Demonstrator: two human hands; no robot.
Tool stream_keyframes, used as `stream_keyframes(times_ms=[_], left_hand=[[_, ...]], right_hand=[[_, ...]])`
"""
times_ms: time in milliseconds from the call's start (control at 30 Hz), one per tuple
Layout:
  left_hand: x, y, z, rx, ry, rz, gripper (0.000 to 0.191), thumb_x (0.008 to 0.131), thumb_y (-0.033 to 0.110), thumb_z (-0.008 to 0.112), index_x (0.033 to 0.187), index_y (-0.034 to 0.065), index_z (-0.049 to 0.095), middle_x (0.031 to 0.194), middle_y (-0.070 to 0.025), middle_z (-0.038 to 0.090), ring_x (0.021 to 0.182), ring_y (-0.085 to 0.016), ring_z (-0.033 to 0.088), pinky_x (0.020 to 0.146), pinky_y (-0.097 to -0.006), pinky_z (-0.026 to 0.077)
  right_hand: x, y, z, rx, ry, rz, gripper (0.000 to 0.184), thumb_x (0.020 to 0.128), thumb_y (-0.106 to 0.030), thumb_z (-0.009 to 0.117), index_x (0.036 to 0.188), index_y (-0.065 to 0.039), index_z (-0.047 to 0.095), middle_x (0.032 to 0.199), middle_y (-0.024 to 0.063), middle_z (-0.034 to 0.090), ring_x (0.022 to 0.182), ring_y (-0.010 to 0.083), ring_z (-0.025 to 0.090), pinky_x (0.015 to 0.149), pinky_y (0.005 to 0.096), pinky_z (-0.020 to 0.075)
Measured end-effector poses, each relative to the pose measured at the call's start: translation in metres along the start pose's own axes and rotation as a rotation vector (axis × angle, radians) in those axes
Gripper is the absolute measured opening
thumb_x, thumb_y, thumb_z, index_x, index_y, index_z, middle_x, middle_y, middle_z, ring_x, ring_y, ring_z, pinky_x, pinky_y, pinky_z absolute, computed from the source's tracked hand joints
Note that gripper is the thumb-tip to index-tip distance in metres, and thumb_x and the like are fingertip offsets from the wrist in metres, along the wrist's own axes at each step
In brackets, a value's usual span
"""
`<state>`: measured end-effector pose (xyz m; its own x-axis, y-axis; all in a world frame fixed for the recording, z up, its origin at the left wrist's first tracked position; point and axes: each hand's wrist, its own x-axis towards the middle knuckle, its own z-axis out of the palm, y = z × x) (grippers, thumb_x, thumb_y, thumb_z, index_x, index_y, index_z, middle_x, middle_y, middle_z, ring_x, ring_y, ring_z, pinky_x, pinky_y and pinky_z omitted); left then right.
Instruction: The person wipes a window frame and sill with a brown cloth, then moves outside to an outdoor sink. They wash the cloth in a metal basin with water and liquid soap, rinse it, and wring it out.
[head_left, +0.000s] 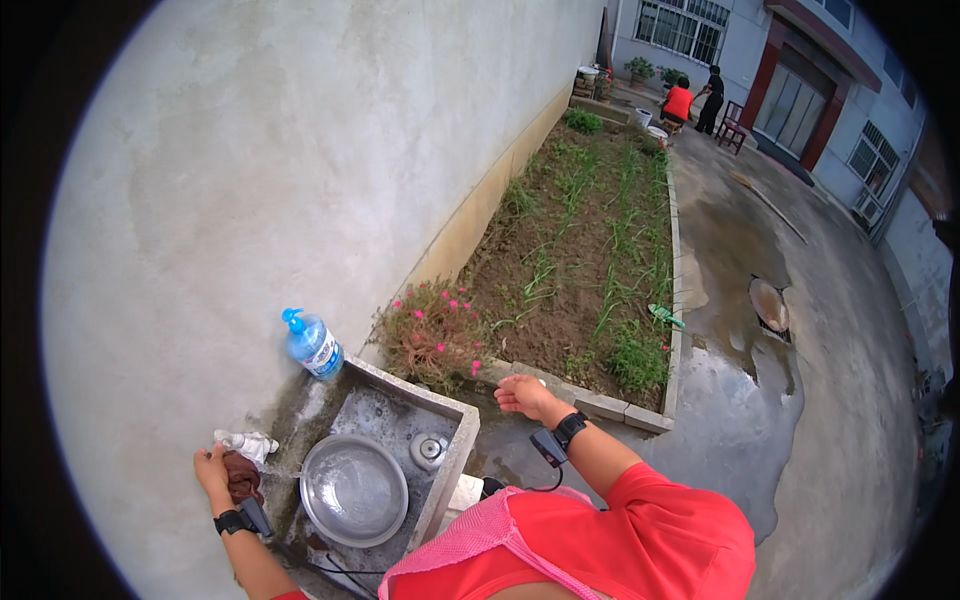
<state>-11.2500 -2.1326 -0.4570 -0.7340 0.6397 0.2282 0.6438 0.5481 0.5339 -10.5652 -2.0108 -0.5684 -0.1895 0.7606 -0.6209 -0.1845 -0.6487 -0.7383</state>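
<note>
My left hand (212, 471) is at the wall tap (244, 444), which is wrapped in white material, and its fingers close around the tap's near end. A brown cloth (243, 477) hangs just beside this hand, below the tap. Water (281, 472) runs from the spout into a round metal basin (352, 491) in the concrete sink (454, 457). The basin holds clear, rippling water. A small round metal vessel (429, 450) stands in the sink at the basin's right. My right hand (525, 396) is held out past the sink's right side, fingers extended, with nothing in it.
A blue pump bottle (315, 346) stands at the sink's far corner. Pink flowers (435, 330) grow beside a brick-edged garden bed (570, 262). A green hand tool (665, 316) lies at its edge. Wet concrete (720, 420) lies right. Two people (691, 101) are far off near a red chair (731, 126).
</note>
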Motion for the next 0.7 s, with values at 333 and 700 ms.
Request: stream_keyframes(times_ms=[333,700], left_hand=[[-0.001,0.009,-0.007,0.146,0.068,-0.025,0.056,0.084,0.042,0.071,0.105,-0.0087,0.058,0.103,-0.0262,0.065,0.097,-0.041,0.062,0.085,-0.0441,0.048],[-0.006,0.028,-0.017,0.243,0.027,-0.081,0.056,0.085,0.043,0.069,0.105,-0.0083,0.059,0.106,-0.0274,0.065,0.101,-0.043,0.062,0.086,-0.0461,0.049]], right_hand=[[0.006,0.009,0.004,0.000,0.006,0.002,0.024,0.098,-0.021,0.055,0.114,-0.004,0.056,0.102,0.0091,0.063,0.084,0.0176,0.061,0.076,0.0351,0.0549],[0.014,0.015,0.007,-0.006,-0.013,0.010,0.020,0.096,-0.019,0.058,0.110,-0.004,0.058,0.098,0.0079,0.064,0.080,0.0165,0.062,0.071,0.0326,0.0558]])
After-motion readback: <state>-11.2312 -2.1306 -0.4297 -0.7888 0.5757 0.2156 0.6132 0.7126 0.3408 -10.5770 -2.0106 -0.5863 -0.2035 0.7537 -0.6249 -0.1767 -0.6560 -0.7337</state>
